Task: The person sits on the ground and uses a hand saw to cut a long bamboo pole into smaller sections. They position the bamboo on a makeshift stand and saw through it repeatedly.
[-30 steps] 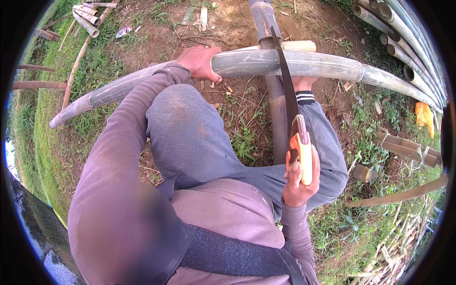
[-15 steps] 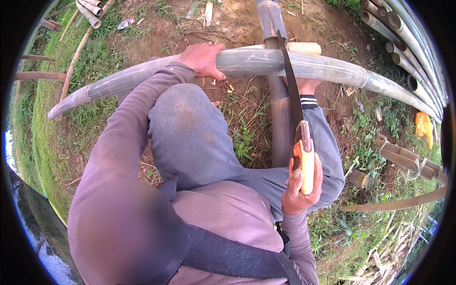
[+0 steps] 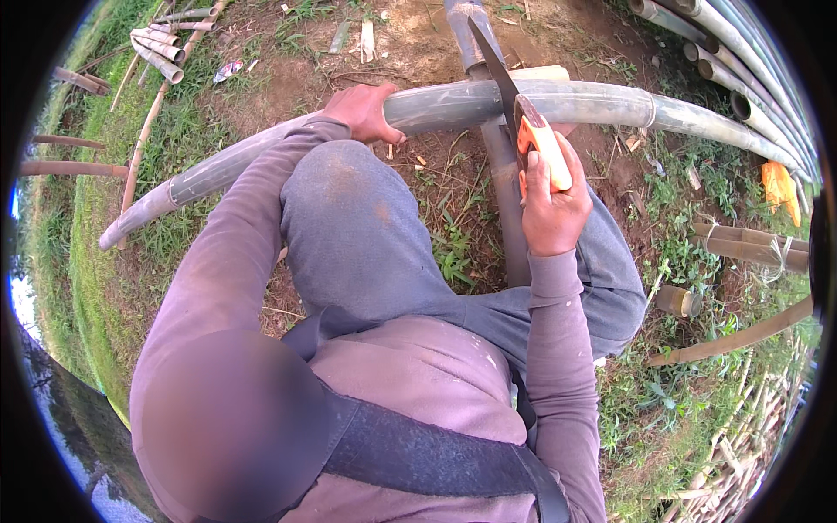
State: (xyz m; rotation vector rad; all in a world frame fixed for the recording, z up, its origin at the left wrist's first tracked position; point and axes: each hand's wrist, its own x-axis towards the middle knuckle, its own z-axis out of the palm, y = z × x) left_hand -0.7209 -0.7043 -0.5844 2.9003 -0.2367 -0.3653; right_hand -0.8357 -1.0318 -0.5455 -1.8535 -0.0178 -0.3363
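1. Lying across the knees at twelve o'clock: long grey bamboo pole [image 3: 453, 105], probably stiff, heavy, smooth-skinned.
2. Pressing down on it at eleven o'clock: left hand [image 3: 366, 112], wrapped over the top.
3. Clamping the orange handle at one o'clock: right hand [image 3: 551, 205], saw [image 3: 514, 96] biting the pole.
4. Likely gripping best close beside the cut.

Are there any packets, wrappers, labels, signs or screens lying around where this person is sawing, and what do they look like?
Small crumpled wrapper: on the grass at upper left, beside a bundle of cut bamboo pieces; pale with a touch of red, too small to tell more.
Crumpled orange plastic bag or wrapper: on the grass at far right, near the stacked bamboo poles; bright orange-yellow.
No signs, labels or screens show.
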